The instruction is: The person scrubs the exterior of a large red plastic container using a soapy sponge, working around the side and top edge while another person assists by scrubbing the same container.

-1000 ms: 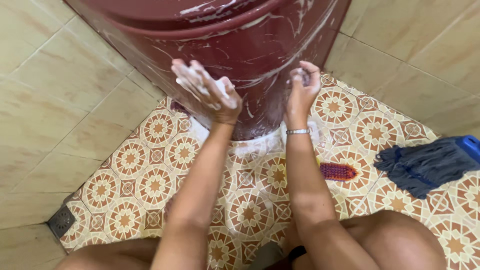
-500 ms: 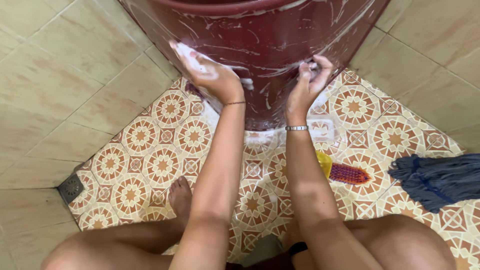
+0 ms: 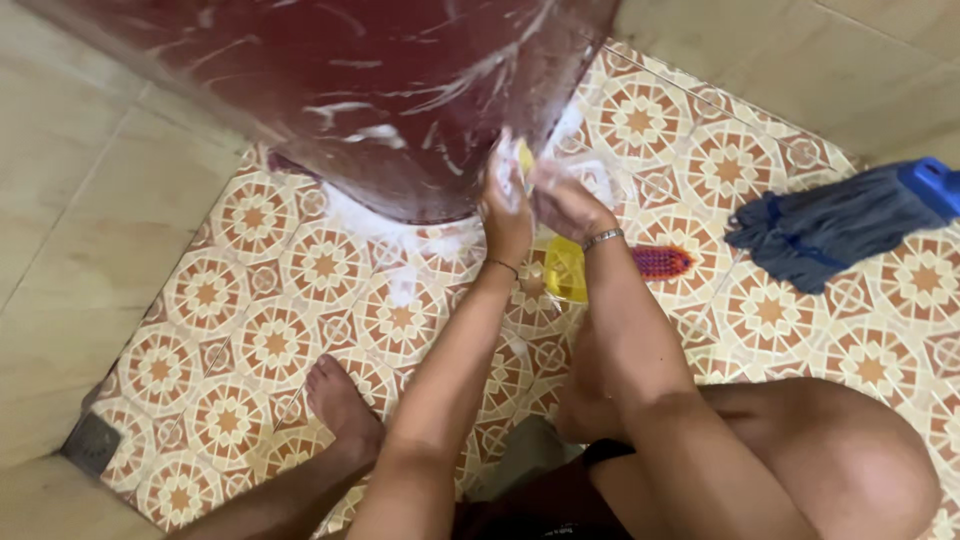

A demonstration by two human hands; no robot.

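In the head view, a person squats on a patterned tile floor (image 3: 250,340) before a big dark-red drum (image 3: 400,90) that fills the frame from eleven to one o'clock. Soap streaks run across much of the drum's visible side, and suds pool on the tiles at its base, so lathering looks well under way; no clean, rinsed patch shows, so rinsing seems not yet done. The left hand (image 3: 507,200) and right hand (image 3: 562,200) meet just below the drum, at about one o'clock from frame centre, both foamy, pressed together around a small yellow thing (image 3: 524,156), blurred, perhaps a sponge. Whether the fingers pinch or merely cup it cannot be told. A yellow-handled brush (image 3: 610,268) with red bristles lies on the tiles under the right wrist, untouched. A blue mop (image 3: 840,225) lies at three o'clock, well apart. A floor drain (image 3: 92,442) sits at eight o'clock.
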